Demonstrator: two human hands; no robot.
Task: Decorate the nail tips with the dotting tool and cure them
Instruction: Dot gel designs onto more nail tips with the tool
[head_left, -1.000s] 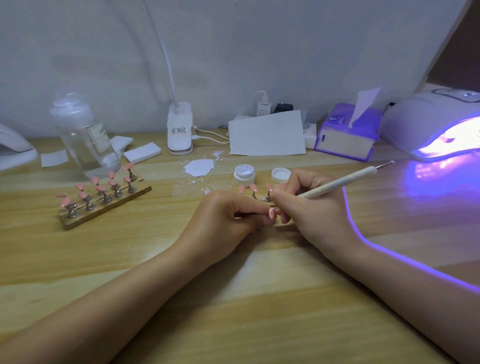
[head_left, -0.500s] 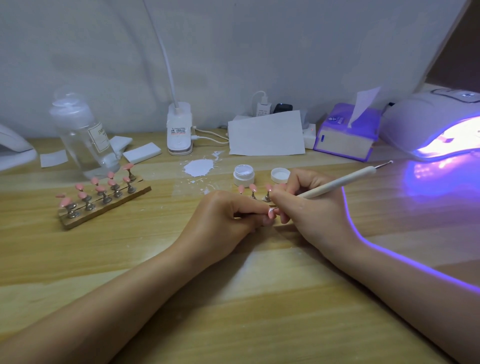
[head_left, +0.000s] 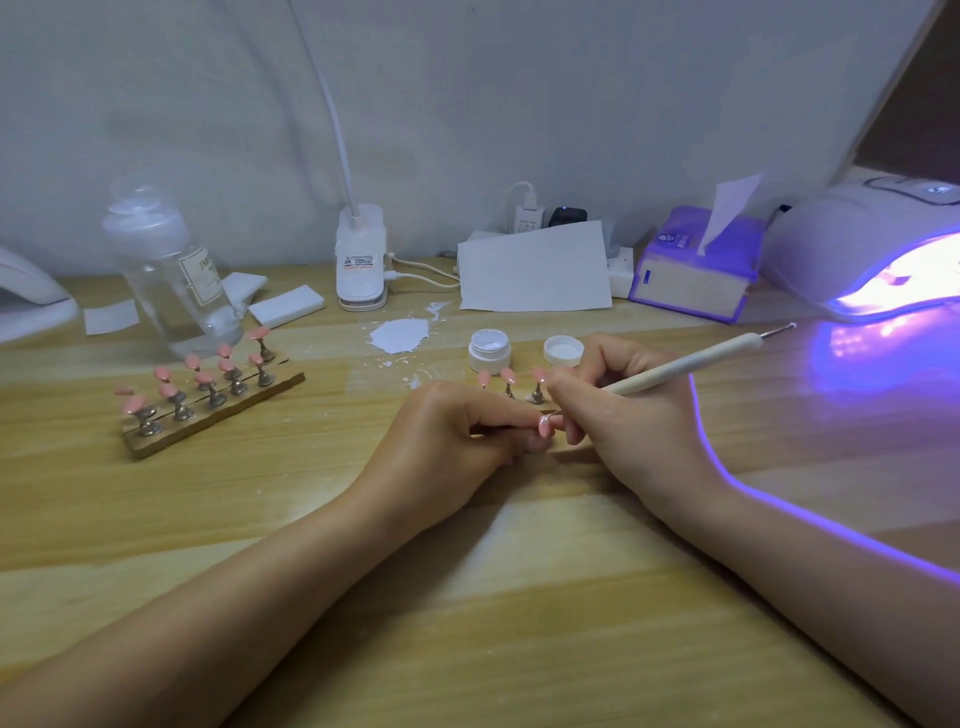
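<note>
Pale wood, streaked with white residue, makes up the worktop (head_left: 208, 519), and along its right edge the lit UV curing lamp (head_left: 872, 249) throws violet light across the boards. To the left sits a wooden holder (head_left: 218, 410) carrying pink nail tips on metal stands, well apart from the hands. Nearer the middle, an open white gel pot (head_left: 489, 351) and its lid (head_left: 563, 349) stand side by side, with a few more stand-mounted tips just in front of them. The left hand (head_left: 441, 441) has its fingers curled, pinching one pink nail tip (head_left: 544, 427) at their ends. The right hand (head_left: 623, 415) grips the dotting tool (head_left: 691, 364) like a pen. The tool's long axis runs from upper right, where its free metal end points toward the lamp, down and left to the held tip; its working end meets or nearly meets the tip's surface, though contact is too small to confirm. The tip lies directly between the two hands, touching the left and just left of the right hand's fingertips. Dotting appears under way, and curing would mean carrying the tip rightward to the lamp, which lies closer to the right hand.
</note>
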